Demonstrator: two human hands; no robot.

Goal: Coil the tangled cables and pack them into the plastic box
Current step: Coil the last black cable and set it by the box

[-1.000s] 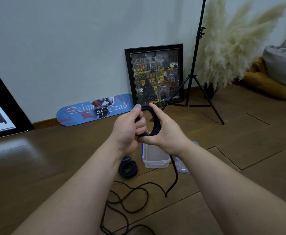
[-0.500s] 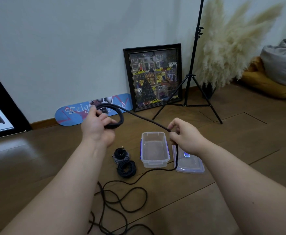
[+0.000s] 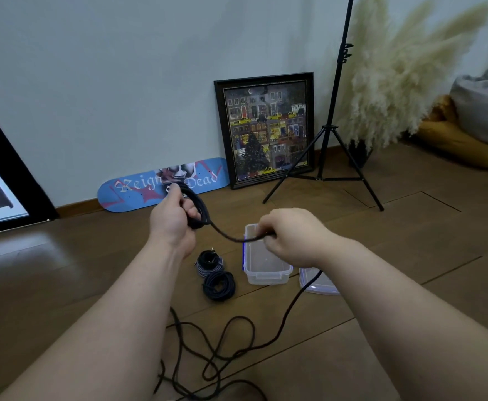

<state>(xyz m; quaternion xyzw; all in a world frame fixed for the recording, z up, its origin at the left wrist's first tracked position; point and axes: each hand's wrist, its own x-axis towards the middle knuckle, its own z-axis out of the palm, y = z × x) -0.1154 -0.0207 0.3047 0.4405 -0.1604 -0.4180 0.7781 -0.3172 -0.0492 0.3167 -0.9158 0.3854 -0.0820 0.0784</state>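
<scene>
- Left hand (image 3: 172,224) grips the coiled part of the black cable (image 3: 225,235), raised above the floor.
- Right hand (image 3: 289,237) pinches its free run over the open plastic box (image 3: 267,277).
- 2 coiled cables (image 3: 214,273) lie just left of the box.

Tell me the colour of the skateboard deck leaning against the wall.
Light blue, with pink-red star shapes and white gothic lettering; the skateboard deck shows best in the head view.

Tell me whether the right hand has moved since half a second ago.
Yes. The right hand, pinching the black cable, has shifted left; it now overlaps the plastic box.
</scene>
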